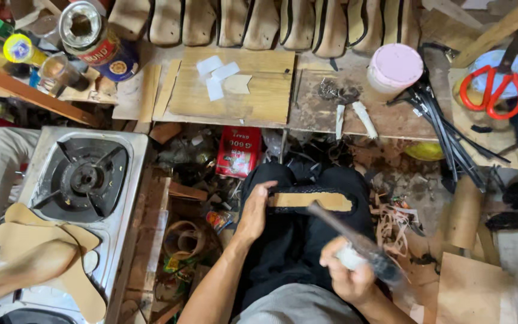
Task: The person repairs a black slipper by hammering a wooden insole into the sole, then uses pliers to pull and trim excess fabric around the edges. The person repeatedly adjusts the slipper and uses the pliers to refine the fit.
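Tan shoe sole (pixel 310 200) with black edging lies flat across the person's lap (black trousers). Left hand (pixel 254 211) pinches its near end, fingers curled over the edge. Right hand (pixel 349 273) is closed around a dark-handled tool (pixel 355 239), its tip resting on the sole.

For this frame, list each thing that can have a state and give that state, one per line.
left hand: gripping the end of the shoe sole on the lap
shoe sole: lying flat across the knees, black-edged
right hand: closed around the tool's handle
tool: tip resting on the sole
gas stove: no flame visible
tin can: open
pink tub: lid on
red scissors: closed
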